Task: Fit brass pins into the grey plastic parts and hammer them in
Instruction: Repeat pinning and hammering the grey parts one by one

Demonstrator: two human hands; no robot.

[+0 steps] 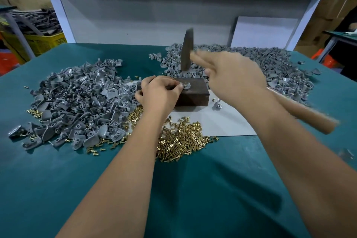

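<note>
Left hand (160, 92) pinched a grey part (185, 85) on the block (195, 92); right hand (237, 81), grip clamped, held the raised hammer (187, 50).

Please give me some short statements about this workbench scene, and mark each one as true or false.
1. The right hand grips a hammer. True.
2. The left hand rests flat on the brass pins. False: it pinches a grey part on the dark block.
3. The hammer head is touching the block. False: it is raised above it.
4. Grey parts lie in piles on both sides of the block. True.
5. The table cover is red. False: it is teal green.
</note>
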